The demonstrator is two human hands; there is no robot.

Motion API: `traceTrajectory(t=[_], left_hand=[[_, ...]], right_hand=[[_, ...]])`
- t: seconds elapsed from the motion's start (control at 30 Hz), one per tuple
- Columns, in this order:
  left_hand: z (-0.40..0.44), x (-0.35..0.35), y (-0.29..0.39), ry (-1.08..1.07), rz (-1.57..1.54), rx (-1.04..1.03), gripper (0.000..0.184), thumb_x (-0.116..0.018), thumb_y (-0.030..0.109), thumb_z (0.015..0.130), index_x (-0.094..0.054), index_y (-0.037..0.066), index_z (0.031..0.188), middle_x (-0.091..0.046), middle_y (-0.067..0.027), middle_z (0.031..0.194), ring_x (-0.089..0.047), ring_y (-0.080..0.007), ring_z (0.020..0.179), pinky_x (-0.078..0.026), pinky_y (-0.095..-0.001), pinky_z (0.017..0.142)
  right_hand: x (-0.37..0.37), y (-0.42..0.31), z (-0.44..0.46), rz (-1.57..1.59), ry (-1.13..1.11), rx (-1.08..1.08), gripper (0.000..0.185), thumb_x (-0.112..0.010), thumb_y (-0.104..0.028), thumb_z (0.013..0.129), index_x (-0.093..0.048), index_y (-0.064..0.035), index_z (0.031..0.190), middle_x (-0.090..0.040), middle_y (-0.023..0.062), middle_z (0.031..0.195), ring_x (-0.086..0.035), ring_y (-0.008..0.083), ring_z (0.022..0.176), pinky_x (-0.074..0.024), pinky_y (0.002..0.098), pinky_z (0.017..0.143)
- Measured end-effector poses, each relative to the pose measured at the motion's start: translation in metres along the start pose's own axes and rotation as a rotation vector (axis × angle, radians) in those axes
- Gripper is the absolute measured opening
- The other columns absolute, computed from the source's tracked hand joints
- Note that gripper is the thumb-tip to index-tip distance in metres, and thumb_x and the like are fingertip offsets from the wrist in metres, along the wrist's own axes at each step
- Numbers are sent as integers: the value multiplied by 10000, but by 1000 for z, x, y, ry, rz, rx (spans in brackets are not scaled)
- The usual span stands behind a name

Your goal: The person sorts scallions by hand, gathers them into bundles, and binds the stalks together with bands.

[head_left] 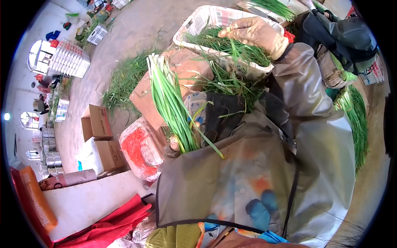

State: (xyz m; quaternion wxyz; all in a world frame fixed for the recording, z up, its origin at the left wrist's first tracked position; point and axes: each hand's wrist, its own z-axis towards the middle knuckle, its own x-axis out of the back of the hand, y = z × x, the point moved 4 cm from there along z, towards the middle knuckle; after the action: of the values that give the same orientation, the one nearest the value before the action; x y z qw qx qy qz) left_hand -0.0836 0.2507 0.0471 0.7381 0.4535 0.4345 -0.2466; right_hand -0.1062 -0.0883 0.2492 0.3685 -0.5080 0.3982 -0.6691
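Note:
A bunch of long green chives, pale stem ends up, stands slightly tilted in front of my apron. My left hand is closed around its lower part; only some fingertips show and the leaves hide the rest. One loose leaf bends out to the right. Over a white plastic basket is my right hand, in a stained pale glove, its fingers pinched together. Whatever they hold is hard to make out; green blades show just below them. Loose green trimmings fill much of the basket.
A brown board lies beyond the chives, near a heap of trimmings on the floor. Red ties rest on a wrapped block at left, by cardboard boxes. More chives lie at right. Another person is at upper right.

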Motion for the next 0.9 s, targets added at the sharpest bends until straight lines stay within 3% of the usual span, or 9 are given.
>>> traceTrajectory(t=[0.1,0.27,0.37,0.5,0.57,0.6,0.7,0.8,0.9], left_hand=[[-2,-4,0,0,-21,-7,896,-683,420,712,-204,66,1382,-451,-209,1233,-547,-199,871,-497,-291,640],[-2,-5,2,-33,-78,-2,893,-682,404,721,-188,73,1388,-477,-202,1205,-560,-207,880,-508,-295,623],[0,10,-5,-106,-266,-13,891,-681,395,727,-179,78,1391,-493,-198,1188,-567,-212,886,-514,-297,613],[10,1,-9,-213,-402,63,890,-680,382,734,-166,84,1396,-514,-192,1166,-577,-219,894,-523,-300,600],[13,-26,-7,-222,-37,268,986,-732,374,645,-166,84,1397,-473,-222,1223,-550,-254,906,-473,-334,728],[10,-30,-5,-55,65,420,996,-741,330,634,-148,92,1398,-425,-222,1272,-526,-293,1019,-480,-377,793],[22,-37,9,180,235,400,917,-749,392,622,-296,37,1336,-447,-242,1240,-507,-360,1078,-455,-459,879],[21,-30,19,45,315,352,877,-761,311,626,-315,19,1323,-462,-233,1233,-513,-347,1075,-448,-457,891],[13,-14,1,128,306,586,824,-752,230,657,-315,33,1327,-535,-164,1147,-560,-282,988,-457,-410,865]], right_hand=[[0,-14,4,-354,86,-11,173,-632,-153,821,-646,-1,904,-656,61,919,-603,105,842,-463,224,749],[1,-14,9,-74,33,215,192,-619,-186,833,-606,-21,928,-648,66,891,-608,143,844,-482,248,724],[-25,0,3,771,25,-51,255,-627,-226,814,-555,-47,981,-568,29,689,-565,120,613,-480,265,539],[-106,39,-6,640,-101,-349,276,-677,-324,775,-576,-114,923,-539,-8,624,-326,11,373,-213,170,308],[-140,23,-14,533,-80,-269,410,-688,-344,762,-586,-61,1042,-522,-8,641,-365,24,435,-239,174,364],[-150,25,-12,490,-224,-302,412,-682,-322,770,-593,-34,1051,-580,38,758,-471,63,551,-370,200,461],[-154,21,-8,-158,-15,121,511,-700,-326,738,-562,28,1078,-612,156,980,-568,257,909,-420,311,844],[-155,17,-13,-297,93,173,532,-702,-338,725,-556,36,1076,-595,197,999,-547,295,970,-415,332,856],[-158,32,-18,4,5,-20,405,-683,-270,766,-582,22,1028,-591,113,792,-549,182,683,-435,289,610]])
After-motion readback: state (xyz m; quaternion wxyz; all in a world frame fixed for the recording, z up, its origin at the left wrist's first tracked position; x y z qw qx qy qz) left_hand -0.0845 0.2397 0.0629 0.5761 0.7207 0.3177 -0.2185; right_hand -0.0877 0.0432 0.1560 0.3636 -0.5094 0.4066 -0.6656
